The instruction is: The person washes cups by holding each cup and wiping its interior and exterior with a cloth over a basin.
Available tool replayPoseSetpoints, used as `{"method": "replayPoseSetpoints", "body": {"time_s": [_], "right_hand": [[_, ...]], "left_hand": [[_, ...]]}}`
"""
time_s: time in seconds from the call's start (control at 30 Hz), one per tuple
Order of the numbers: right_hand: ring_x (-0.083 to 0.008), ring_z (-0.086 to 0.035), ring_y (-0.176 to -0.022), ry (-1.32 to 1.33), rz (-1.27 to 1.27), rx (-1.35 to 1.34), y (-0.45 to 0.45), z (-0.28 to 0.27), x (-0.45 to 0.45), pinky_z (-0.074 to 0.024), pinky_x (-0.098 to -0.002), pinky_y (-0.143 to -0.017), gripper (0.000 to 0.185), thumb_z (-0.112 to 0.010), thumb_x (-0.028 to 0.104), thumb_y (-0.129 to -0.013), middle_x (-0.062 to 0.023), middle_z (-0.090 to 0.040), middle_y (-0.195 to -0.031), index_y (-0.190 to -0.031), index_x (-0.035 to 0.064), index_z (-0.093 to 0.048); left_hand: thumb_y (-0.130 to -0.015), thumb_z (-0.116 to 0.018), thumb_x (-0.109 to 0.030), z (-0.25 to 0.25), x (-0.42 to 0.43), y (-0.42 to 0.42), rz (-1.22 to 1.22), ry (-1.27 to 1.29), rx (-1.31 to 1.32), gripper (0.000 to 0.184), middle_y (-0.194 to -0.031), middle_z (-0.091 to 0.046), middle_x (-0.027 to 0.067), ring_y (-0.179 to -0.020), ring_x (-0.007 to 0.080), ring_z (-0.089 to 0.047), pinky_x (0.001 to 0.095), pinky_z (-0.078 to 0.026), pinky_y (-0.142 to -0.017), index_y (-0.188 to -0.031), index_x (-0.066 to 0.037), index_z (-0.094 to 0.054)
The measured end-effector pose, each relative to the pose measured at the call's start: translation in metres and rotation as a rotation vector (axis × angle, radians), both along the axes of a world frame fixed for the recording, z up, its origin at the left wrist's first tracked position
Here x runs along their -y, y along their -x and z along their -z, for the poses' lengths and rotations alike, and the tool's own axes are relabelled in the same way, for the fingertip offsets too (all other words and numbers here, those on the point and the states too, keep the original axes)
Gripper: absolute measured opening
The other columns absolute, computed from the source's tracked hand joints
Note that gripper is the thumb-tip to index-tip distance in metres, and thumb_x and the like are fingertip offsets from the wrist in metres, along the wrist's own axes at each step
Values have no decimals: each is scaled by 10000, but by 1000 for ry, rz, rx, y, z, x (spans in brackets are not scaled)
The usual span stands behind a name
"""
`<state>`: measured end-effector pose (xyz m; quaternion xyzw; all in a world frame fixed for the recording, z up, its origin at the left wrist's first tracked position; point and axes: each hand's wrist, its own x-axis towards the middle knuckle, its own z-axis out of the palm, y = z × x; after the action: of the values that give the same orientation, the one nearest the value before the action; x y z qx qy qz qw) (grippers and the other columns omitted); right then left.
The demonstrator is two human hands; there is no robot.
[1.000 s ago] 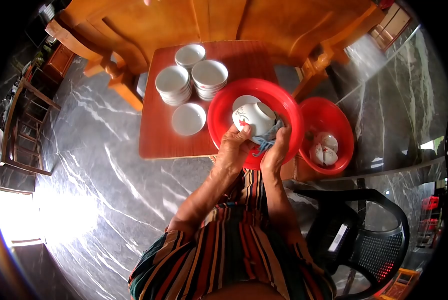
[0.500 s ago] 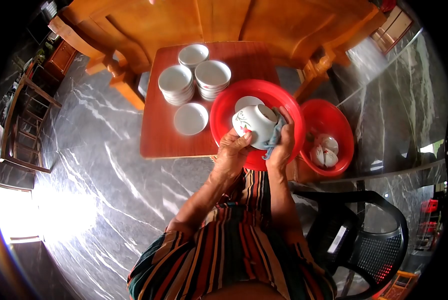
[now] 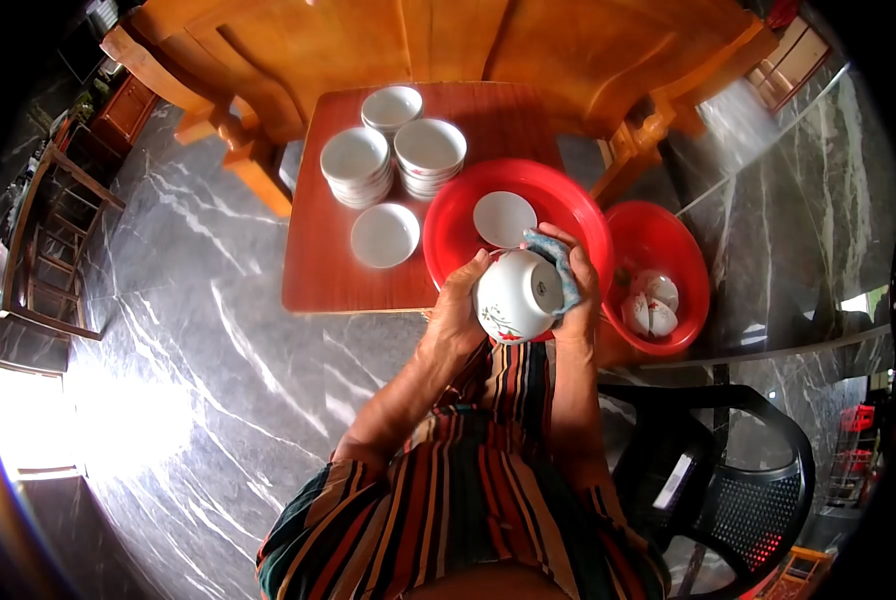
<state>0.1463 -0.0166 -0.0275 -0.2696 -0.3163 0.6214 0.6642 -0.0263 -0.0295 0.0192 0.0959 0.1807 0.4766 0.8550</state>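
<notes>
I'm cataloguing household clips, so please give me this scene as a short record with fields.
Left hand: gripping the held bowl
Right hand: pressing a cloth against that bowl
Held bowl position: tilted, its base showing
Large basin: red, one white bowl inside
Second basin: red, several bowls inside
Table: three stacks of bowls, one separate bowl
Chair: black

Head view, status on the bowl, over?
Left hand gripping patterned bowl. Right hand holding blue cloth against it. Bowl tilted, base showing. Nothing seen blocking either hand.
</notes>
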Motion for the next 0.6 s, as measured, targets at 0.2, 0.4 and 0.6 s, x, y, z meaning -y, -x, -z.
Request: {"method": "replayPoseSetpoints", "body": {"time_s": [0.2, 0.4, 0.6], "right_hand": [[-300, -512, -1096, -355, 522, 1056, 37, -55, 32, -387, -364, -951, 462, -441, 322, -894, -210, -513, -1199, -1168, -49, -474], [-282, -535, -1041, -499, 653, 1113, 38, -46, 38, -419, -390, -919, 360, -468, 288, -894, -189, -497, -1160, -960, -43, -596], [-284, -535, -1023, -532, 619, 1246, 47, -49, 41, -435, -390, -893, 292, -474, 215, -891, -200, -497, -1167, -943, -38, -610]], "left_hand": [[-899, -517, -264, 13, -9, -10, -167, 5, -47, 300, -992, -614, 107, -925, 214, -586, 348, -460, -867, -1057, -12, -557], [-906, -499, -276, 6, -13, -3, -215, 45, -82, 281, -935, -619, 91, -852, 192, -591, 323, -474, -805, -1004, -22, -568], [-909, -493, -264, 26, -12, -3, -256, -273, -437, 278, -858, -620, 71, -761, 171, -595, 298, -492, -710, -968, -6, -578]]}}
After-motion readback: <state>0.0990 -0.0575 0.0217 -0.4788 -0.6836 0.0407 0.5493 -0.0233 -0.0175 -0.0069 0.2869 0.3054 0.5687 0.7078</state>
